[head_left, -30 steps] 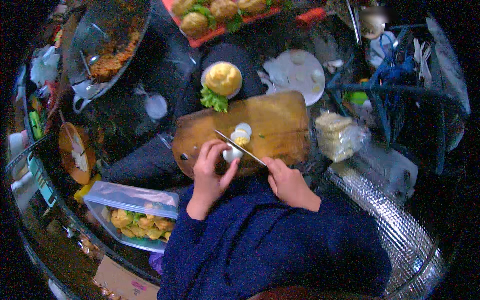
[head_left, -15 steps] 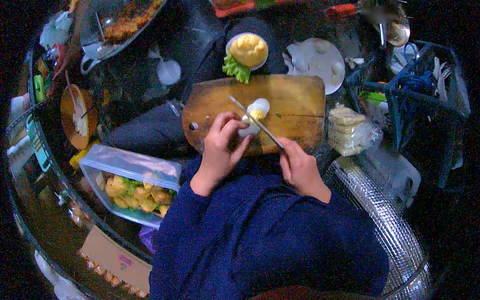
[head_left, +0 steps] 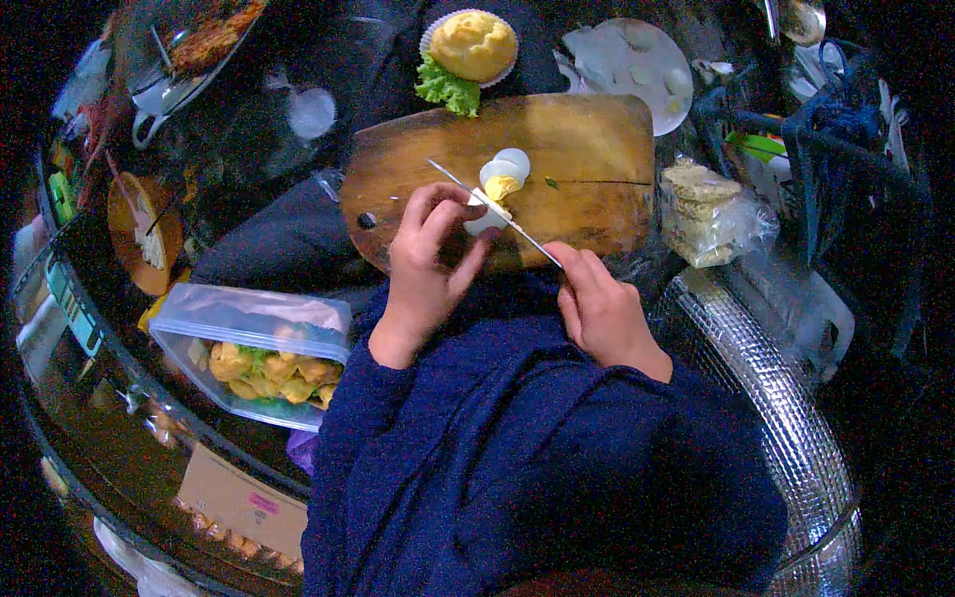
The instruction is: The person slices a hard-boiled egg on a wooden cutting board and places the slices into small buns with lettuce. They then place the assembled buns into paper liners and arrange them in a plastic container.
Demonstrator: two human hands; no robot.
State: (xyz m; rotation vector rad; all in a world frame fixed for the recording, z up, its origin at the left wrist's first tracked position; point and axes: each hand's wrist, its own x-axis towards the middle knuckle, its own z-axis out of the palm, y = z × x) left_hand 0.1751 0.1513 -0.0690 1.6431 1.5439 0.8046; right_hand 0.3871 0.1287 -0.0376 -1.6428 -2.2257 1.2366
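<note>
On the wooden cutting board [head_left: 597, 219], my left hand [head_left: 426, 254] steadies the uncut end of a boiled egg [head_left: 481, 221] between thumb and fingertips. My right hand [head_left: 607, 306] grips a knife [head_left: 448, 173], whose thin blade lies slantwise across the egg's cut side. Just beyond the blade are cut egg slices [head_left: 510, 159], with a piece of yellow yolk [head_left: 500, 186] nearest the knife. A small green scrap [head_left: 551, 182] lies to their right. The knife's handle is mostly hidden in my right hand.
Past the board sits a yellow bun in a paper cup [head_left: 472, 48] with lettuce [head_left: 448, 88]. A pale round plate [head_left: 637, 75] and bagged flat rounds [head_left: 701, 214] are at the right. A plastic box of filled buns [head_left: 249, 303] stands left, below a wooden bowl [head_left: 129, 239].
The whole view has shifted, so the board appears higher. The knife now lies closer to my left fingers, and the yolk piece shows apart from the held egg end.
</note>
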